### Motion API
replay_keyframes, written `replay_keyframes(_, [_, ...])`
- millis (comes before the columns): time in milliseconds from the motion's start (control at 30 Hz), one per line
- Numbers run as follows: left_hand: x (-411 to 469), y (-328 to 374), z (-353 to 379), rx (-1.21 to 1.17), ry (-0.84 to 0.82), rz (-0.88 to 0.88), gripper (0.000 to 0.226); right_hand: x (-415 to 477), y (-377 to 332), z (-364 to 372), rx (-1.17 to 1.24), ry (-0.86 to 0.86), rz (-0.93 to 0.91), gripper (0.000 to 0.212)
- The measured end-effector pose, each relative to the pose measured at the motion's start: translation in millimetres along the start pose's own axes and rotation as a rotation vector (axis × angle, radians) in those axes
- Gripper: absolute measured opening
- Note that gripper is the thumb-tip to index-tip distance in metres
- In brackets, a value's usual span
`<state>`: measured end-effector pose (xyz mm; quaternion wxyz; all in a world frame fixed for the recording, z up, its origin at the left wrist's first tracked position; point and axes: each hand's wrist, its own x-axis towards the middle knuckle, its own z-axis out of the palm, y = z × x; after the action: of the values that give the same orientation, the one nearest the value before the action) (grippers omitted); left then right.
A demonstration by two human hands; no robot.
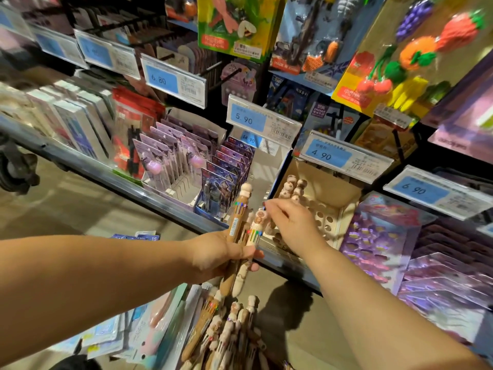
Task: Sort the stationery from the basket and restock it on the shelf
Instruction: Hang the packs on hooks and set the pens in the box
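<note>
My left hand [222, 256] grips two chunky multicolour pens upright in front of the shelf: a brown pen [238, 217] and a cream pen [253, 231]. My right hand [292, 225] reaches over to the cream pen's figure-shaped top, fingertips pinched on or right at it. Behind it on the shelf stands a cardboard display box [337, 206] with round holes, a few matching pens [292, 189] standing at its back. Below, several more of these pens [229, 335] lie heaped with packaged stationery [149, 324], presumably in the basket, whose rim is not visible.
The shelf edge [149, 194] runs diagonally from left to lower right. On it stand purple carded pens [170, 156] and blue carded pens [226, 177] left of the box, purple packs [384, 236] to its right. Price tags [249, 117] and toy packs [400, 60] hang above.
</note>
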<state>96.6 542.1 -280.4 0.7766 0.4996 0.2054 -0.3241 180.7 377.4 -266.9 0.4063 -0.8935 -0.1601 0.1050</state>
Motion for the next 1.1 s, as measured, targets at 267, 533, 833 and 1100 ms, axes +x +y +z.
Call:
replay_keyframes(267, [-11,-4,5,0.012,-0.021,0.018,0.040,-8,-6,-2,0.277,-0.205,0.108,0.017])
replay_keyframes(533, [-9,-12,-13,-0.036,0.158,-0.027,0.019,-1,21,-41,0.218,0.305,0.153,0.012])
replay_keyframes(833, [-12,-15,-6,0.072,0.205,0.007,0.035,-6,30,-27,-0.160,0.292,0.068,0.021])
replay_keyframes(1100, [-11,-16,-10,0.096,0.171,0.028,0.032,-9,22,-26,-0.192,0.214,0.030,0.020])
